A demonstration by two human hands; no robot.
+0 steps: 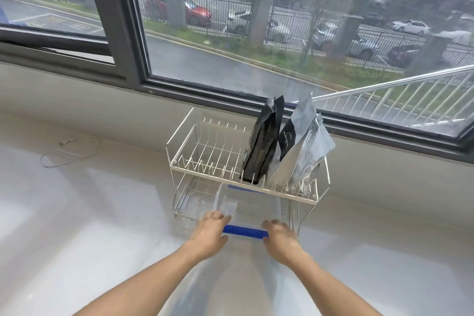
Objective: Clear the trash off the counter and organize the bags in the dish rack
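A white two-tier wire dish rack (184, 136) stands on the pale counter under the window. On its upper tier a black pouch (264, 143) stands upright, and silver foil bags (305, 149) lean against it on the right. A clear zip bag with a blue seal strip (246, 206) lies flat, partly inside the lower tier. My left hand (209, 235) grips the bag's left near corner. My right hand (280, 237) holds the right near corner. The blue strip runs between my hands.
A thin white cable (69, 151) lies coiled on the counter at the left. The dark window frame (133, 41) runs behind the rack. The pale counter (102, 226) stretches left and right of my arms.
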